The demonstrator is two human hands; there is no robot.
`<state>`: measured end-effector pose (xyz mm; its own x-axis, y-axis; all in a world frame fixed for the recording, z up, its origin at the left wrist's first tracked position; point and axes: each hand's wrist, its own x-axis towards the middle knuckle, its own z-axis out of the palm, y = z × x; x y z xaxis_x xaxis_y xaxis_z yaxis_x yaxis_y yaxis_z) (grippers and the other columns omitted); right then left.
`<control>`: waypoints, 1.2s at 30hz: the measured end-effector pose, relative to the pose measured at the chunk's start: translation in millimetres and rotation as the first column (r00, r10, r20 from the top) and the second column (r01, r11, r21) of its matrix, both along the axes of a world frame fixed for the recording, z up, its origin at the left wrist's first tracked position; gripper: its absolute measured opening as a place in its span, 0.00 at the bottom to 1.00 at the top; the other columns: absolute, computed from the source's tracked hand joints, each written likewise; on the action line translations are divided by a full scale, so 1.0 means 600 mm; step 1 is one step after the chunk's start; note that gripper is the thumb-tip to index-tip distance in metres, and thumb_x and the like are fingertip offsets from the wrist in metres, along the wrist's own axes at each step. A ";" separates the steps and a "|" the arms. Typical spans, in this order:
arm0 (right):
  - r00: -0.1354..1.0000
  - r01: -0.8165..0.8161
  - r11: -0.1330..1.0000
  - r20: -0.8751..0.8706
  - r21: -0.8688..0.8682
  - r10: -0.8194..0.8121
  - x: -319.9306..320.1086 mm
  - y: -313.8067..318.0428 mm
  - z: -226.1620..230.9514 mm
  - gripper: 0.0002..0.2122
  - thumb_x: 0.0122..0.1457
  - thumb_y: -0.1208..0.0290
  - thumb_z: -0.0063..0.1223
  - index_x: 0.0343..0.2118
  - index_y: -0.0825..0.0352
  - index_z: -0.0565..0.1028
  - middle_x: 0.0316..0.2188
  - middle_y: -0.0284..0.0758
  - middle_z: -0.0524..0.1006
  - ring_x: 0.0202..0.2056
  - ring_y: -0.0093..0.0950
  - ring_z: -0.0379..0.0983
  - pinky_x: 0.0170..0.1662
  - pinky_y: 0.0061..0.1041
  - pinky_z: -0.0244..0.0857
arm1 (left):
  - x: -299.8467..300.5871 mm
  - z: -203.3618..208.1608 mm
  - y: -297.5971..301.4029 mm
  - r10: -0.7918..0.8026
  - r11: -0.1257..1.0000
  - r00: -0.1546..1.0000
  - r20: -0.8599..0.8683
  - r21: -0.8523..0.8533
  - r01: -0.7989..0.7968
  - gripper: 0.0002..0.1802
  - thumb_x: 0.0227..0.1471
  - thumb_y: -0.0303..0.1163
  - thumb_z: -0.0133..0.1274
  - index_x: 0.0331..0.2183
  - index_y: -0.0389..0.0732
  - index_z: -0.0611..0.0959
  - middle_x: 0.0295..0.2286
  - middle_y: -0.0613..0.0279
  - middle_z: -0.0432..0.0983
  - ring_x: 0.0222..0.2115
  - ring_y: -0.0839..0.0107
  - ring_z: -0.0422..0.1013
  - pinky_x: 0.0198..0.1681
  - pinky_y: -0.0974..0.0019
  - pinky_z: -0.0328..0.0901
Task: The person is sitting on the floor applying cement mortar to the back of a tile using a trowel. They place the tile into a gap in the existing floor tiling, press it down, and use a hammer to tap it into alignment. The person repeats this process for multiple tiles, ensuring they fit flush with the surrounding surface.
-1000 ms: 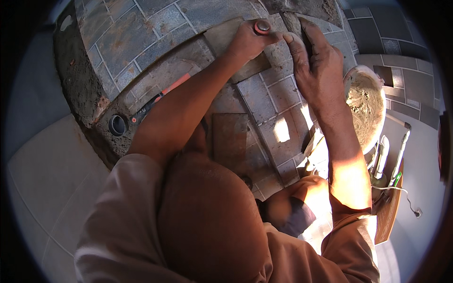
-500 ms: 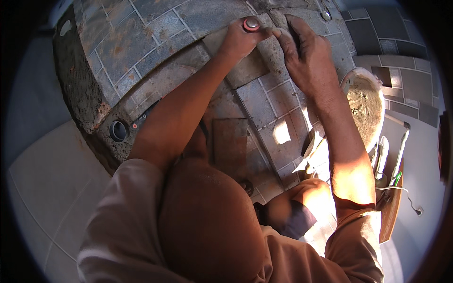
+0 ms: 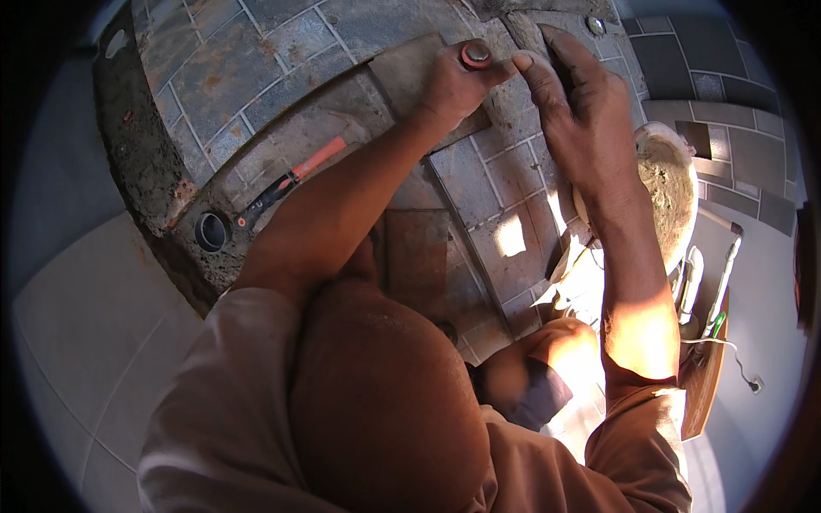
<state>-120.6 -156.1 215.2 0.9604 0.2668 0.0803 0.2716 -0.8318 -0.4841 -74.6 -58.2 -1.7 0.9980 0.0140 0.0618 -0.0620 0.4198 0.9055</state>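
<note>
My left hand is closed round the red handle of a tool, whose metal-capped butt points up; its working end is hidden beneath the hand. Close by on the right, my right hand has its thumb and fingers apart, the thumb near the left hand's fingertips. Both are over a strip of rough, mortar-smeared surface. A flat grey-brown tile lies just left of the left hand. Beside my left forearm rests a tool with a red and black handle.
A tub of wet mortar stands right of my right forearm. On the left, a round pipe opening sits in a rough cement edge. White pipes and a cord with a plug are at far right. Patterned tiles cover the raised surface.
Both hands have shifted a little to the right and toward me, the left still gripping its red-handled tool. More of the red and black tool shows beside my left forearm.
</note>
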 end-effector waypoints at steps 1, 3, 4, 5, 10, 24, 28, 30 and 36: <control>0.999 -0.009 1.000 0.045 0.022 0.008 -0.005 -0.002 -0.003 0.18 0.70 0.62 0.58 0.54 0.71 0.78 0.37 0.50 0.85 0.38 0.39 0.84 0.47 0.38 0.75 | -0.003 0.001 0.000 0.006 1.000 1.000 -0.008 -0.020 -0.006 0.20 0.50 0.42 0.76 0.26 0.39 0.82 0.23 0.69 0.77 0.26 0.77 0.69 0.34 0.64 0.69; 1.000 -0.019 1.000 0.024 -0.015 0.020 -0.009 -0.011 -0.018 0.17 0.68 0.64 0.58 0.52 0.71 0.78 0.35 0.52 0.83 0.38 0.45 0.82 0.45 0.42 0.75 | -0.006 0.005 0.000 0.001 1.000 1.000 0.017 0.018 -0.001 0.18 0.51 0.40 0.75 0.27 0.39 0.82 0.24 0.68 0.79 0.26 0.77 0.70 0.34 0.64 0.70; 0.999 -0.017 0.997 -0.038 -0.080 0.014 -0.004 -0.024 -0.032 0.16 0.67 0.65 0.58 0.51 0.71 0.78 0.33 0.54 0.82 0.37 0.51 0.81 0.44 0.45 0.74 | -0.002 0.012 -0.006 -0.008 1.000 0.999 0.035 0.029 0.007 0.18 0.51 0.39 0.74 0.27 0.39 0.82 0.24 0.68 0.79 0.26 0.77 0.71 0.34 0.64 0.70; 0.995 -0.018 0.989 -0.100 -0.145 0.003 -0.001 -0.036 -0.037 0.15 0.65 0.66 0.58 0.49 0.70 0.79 0.31 0.57 0.81 0.37 0.58 0.79 0.42 0.48 0.74 | -0.002 0.019 -0.014 -0.012 1.000 0.999 0.030 0.012 0.012 0.18 0.51 0.39 0.74 0.28 0.39 0.83 0.24 0.67 0.80 0.27 0.77 0.71 0.34 0.64 0.70; 0.999 0.044 0.999 -0.008 -0.011 -0.044 -0.011 -0.021 -0.016 0.15 0.68 0.67 0.59 0.52 0.71 0.77 0.31 0.51 0.82 0.32 0.42 0.80 0.40 0.36 0.74 | -0.014 0.028 0.021 -0.077 0.985 0.994 -0.074 0.150 0.088 0.18 0.51 0.40 0.74 0.30 0.36 0.85 0.26 0.64 0.82 0.28 0.76 0.73 0.36 0.63 0.71; 0.999 -0.026 0.999 -0.039 0.020 0.027 -0.018 -0.025 -0.041 0.14 0.65 0.66 0.60 0.46 0.73 0.78 0.28 0.57 0.80 0.36 0.59 0.79 0.40 0.48 0.73 | -0.024 0.022 0.012 -0.039 0.999 0.999 -0.012 -0.014 0.039 0.17 0.50 0.39 0.74 0.27 0.38 0.84 0.24 0.64 0.81 0.27 0.75 0.71 0.36 0.62 0.71; 0.995 0.100 0.994 -0.032 0.041 -0.098 -0.029 -0.022 -0.023 0.13 0.64 0.68 0.61 0.45 0.73 0.78 0.27 0.56 0.80 0.34 0.57 0.80 0.38 0.43 0.73 | -0.035 0.022 0.029 -0.055 0.988 0.996 -0.074 0.140 0.065 0.16 0.52 0.39 0.73 0.27 0.39 0.83 0.23 0.68 0.79 0.26 0.76 0.69 0.35 0.62 0.70; 0.990 0.119 0.987 -0.082 0.110 -0.111 -0.030 -0.024 -0.018 0.14 0.68 0.67 0.60 0.49 0.72 0.78 0.29 0.44 0.81 0.31 0.37 0.75 0.38 0.35 0.72 | -0.037 0.025 0.031 -0.107 0.975 0.988 -0.113 0.180 0.127 0.16 0.52 0.39 0.73 0.27 0.39 0.84 0.24 0.67 0.80 0.26 0.77 0.70 0.35 0.62 0.70; 0.992 0.049 0.999 -0.116 0.002 -0.049 -0.028 -0.028 -0.034 0.14 0.66 0.68 0.60 0.50 0.72 0.78 0.28 0.48 0.80 0.33 0.46 0.77 0.37 0.38 0.73 | -0.015 0.033 0.003 -0.063 0.987 0.994 0.094 0.155 0.048 0.19 0.52 0.40 0.73 0.26 0.39 0.81 0.23 0.68 0.78 0.26 0.77 0.69 0.33 0.63 0.69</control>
